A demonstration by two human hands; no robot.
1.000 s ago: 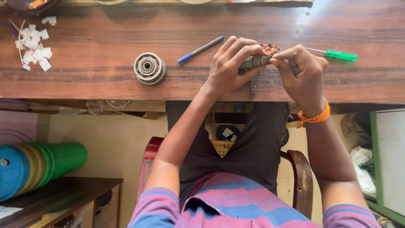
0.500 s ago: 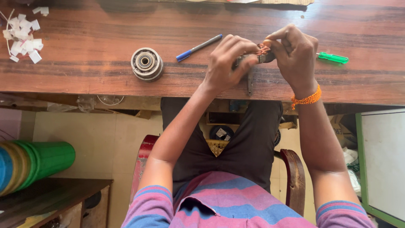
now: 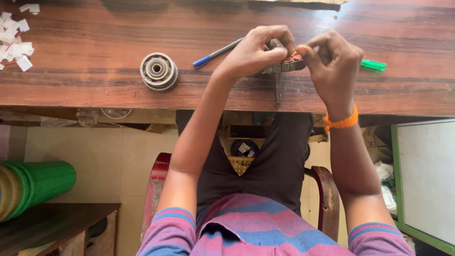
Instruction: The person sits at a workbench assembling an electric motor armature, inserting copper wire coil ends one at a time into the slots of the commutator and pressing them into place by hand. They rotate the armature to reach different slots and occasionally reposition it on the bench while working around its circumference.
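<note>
Both hands work on a small round metal part with copper-coloured windings (image 3: 289,62) that rests on the wooden table (image 3: 95,90). My left hand (image 3: 253,51) grips its left side with curled fingers. My right hand (image 3: 332,64), with an orange band at the wrist, pinches at the windings on its right side. A thin grey metal strip (image 3: 277,90) sticks out from under the part toward the table's near edge. Most of the part is hidden by my fingers.
A round grey bearing-like wheel (image 3: 159,71) lies to the left. A blue-capped pen (image 3: 215,53) and a green pen (image 3: 373,64) flank my hands. Scraps of white paper (image 3: 14,42) lie far left. A red chair (image 3: 156,189) and green roll (image 3: 42,182) are below.
Both hands have stayed on the wound part and shifted slightly; the right hand's fingers have curled in over the windings. The view has shifted a little.
</note>
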